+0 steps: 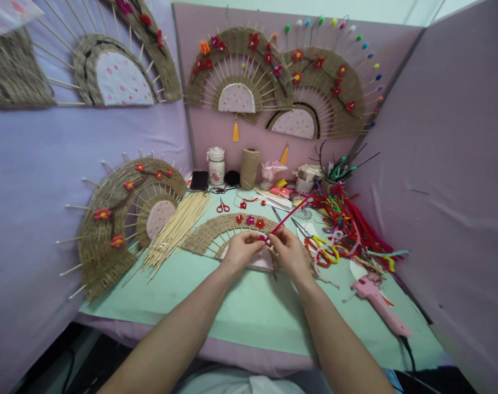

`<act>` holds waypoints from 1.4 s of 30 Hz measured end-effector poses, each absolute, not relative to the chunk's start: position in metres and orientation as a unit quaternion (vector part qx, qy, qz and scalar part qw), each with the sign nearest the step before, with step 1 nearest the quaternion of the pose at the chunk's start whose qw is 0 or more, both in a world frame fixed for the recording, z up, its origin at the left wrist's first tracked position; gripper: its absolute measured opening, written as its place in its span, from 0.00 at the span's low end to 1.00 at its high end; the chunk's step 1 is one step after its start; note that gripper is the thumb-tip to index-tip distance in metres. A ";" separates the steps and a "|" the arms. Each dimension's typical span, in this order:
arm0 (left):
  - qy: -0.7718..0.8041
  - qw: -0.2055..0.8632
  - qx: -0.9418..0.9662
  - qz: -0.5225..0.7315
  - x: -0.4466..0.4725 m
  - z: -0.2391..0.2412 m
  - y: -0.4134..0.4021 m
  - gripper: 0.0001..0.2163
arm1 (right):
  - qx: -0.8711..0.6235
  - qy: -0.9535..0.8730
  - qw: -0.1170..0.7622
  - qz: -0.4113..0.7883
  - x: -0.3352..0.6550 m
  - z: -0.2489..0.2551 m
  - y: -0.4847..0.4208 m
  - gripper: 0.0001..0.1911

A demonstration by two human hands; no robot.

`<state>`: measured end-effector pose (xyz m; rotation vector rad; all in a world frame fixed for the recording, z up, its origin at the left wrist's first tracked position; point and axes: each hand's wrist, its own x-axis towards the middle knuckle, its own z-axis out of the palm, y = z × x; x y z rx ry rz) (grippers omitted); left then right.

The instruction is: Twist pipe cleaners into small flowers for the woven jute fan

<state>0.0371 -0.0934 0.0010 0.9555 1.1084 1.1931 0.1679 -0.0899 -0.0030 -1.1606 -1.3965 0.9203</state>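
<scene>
A magenta pipe cleaner (292,212) is pinched between my two hands, its long free end rising to the upper right. Its lower end is bent into a small curled shape at my fingertips. My left hand (244,250) closes on the curled end, and my right hand (288,251) grips it just beside. Under both hands lies a twine-woven fan (206,232) with thin stick ribs and a pale half-round centre, partly hidden by my hands. Three red and magenta flowers (249,220) sit on the fan's upper band.
Left of the fan lies a bundle of thin sticks (179,227); small red scissors (223,206) lie behind. To the right are larger scissors (325,249), piled pipe cleaners (347,219) and a pink glue gun (382,306) with a cord. A twine spool (249,169) stands at the back.
</scene>
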 end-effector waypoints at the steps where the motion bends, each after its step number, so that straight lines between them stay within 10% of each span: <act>1: 0.473 0.585 0.414 0.513 0.037 0.001 -0.094 0.09 | -0.484 -0.578 0.536 0.380 0.167 -0.003 -0.090 0.10; 22: 0.485 0.289 0.668 0.485 0.034 -0.014 -0.095 0.08 | -0.547 -0.656 0.488 0.178 0.166 -0.007 -0.094 0.09; 42: 0.527 0.332 0.601 0.501 0.031 -0.010 -0.091 0.06 | -0.493 -0.755 0.405 0.148 0.171 -0.004 -0.093 0.10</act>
